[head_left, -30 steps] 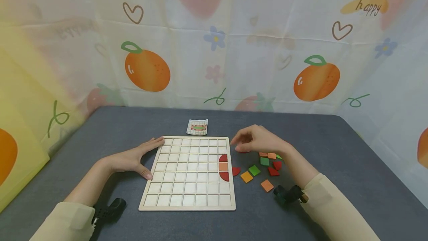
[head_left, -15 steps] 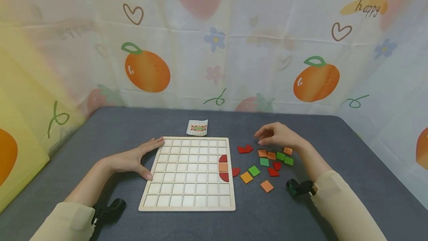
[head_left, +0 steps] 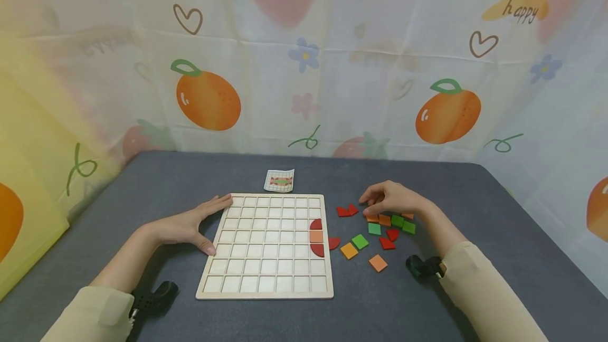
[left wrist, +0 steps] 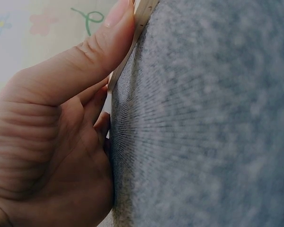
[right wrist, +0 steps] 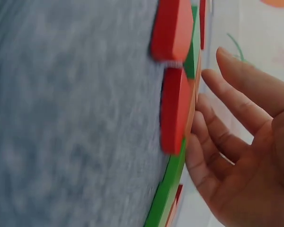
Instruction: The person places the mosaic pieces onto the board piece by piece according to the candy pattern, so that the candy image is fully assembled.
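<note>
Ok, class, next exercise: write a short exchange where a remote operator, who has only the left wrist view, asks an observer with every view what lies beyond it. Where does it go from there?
Operator: I just see the left hand with its thumb at a pale edge. What is that edge part of?
Observer: The left rim of a gridded board.
Operator: And where is the other hand?
Observer: The right hand is at the loose tiles, to the right of the board; I cannot tell whether it touches one.
</note>
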A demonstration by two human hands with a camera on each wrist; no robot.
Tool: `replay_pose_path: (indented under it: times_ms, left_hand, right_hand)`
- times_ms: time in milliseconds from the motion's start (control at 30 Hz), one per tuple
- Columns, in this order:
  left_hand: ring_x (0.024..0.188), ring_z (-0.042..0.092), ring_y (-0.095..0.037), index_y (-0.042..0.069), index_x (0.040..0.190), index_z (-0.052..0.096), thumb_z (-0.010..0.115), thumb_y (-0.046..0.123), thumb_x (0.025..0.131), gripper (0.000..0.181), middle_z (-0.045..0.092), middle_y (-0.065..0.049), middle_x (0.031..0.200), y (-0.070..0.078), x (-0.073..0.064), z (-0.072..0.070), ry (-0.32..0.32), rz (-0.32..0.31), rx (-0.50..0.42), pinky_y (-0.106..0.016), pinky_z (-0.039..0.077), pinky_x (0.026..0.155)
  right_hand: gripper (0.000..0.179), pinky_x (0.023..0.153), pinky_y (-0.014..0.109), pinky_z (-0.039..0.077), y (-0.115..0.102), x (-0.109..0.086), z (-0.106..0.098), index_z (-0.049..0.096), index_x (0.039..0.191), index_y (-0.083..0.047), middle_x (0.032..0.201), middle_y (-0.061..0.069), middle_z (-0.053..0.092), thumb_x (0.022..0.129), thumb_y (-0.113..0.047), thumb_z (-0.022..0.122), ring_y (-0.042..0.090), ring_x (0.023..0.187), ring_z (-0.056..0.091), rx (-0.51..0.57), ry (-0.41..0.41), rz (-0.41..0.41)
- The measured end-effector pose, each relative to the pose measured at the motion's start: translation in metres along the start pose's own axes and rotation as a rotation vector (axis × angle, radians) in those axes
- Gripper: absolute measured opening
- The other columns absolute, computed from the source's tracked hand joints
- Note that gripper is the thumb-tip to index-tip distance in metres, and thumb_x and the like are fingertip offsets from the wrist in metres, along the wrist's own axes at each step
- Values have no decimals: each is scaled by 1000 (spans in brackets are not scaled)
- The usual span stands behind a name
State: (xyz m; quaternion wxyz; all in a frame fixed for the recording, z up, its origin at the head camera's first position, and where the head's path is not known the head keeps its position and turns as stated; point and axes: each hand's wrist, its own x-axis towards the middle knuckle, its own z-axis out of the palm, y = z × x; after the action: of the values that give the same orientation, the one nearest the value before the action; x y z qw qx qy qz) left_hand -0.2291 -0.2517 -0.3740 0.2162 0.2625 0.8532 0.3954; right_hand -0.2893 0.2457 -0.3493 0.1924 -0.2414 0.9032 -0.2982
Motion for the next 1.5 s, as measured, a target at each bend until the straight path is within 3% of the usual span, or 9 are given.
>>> replay_pose_path:
  times_ms: [200,500,767,933,1067,1200,1333,1500]
  left_hand:
    - [150,-16,-51,7,160,12,90,27,68,123,-6,-20,167,-1,-1,1,5,-8,-2,-77,0,109]
    - [150,-15,-52,8,160,12,90,27,68,122,-6,-20,167,-3,-1,0,7,-8,14,-78,0,109]
    - [150,-16,-51,8,160,12,90,26,68,122,-6,-20,167,-6,2,1,3,-11,9,-78,1,109]
    - [151,-16,-50,9,160,12,90,26,68,122,-6,-19,168,-6,3,1,7,-12,8,-77,0,109]
    - [151,-15,-50,8,160,12,90,26,68,122,-5,-19,168,-6,3,1,11,-8,7,-77,1,110]
    - [151,-15,-50,7,160,13,91,26,67,122,-5,-19,168,-6,3,1,12,-7,10,-77,1,110]
    - [151,-14,-51,8,160,13,91,27,67,122,-5,-20,167,-6,2,0,12,-4,22,-77,1,110]
    - [151,-14,-51,8,160,13,91,26,67,122,-5,-20,167,-7,2,0,14,-10,22,-77,1,110]
  right_hand:
    - [37,69,31,43,-12,11,10,65,125,-14,91,7,62,91,-27,71,16,73,53,-19,-34,19]
    - [23,69,30,46,-14,18,16,64,112,-13,82,6,63,92,-21,70,13,68,55,-116,-1,-65]
    - [20,65,29,49,-16,16,18,63,84,-11,81,2,69,82,-19,81,12,70,62,-100,112,-52]
    - [17,58,30,43,-21,15,18,64,75,-13,77,2,68,81,-13,80,17,60,55,-70,180,-21]
    - [9,64,30,46,-25,14,17,70,94,-11,86,5,69,86,-11,74,16,69,57,-66,225,-33]
    - [29,72,33,45,-29,13,16,69,124,-13,106,7,65,97,-10,60,19,84,53,-87,253,-78]
    - [28,74,34,44,-30,16,17,67,125,-12,112,12,60,102,-9,49,22,87,50,-92,263,-112]
    - [21,78,34,50,-36,18,21,65,119,-12,112,10,66,102,-14,53,21,92,60,-54,308,-90]
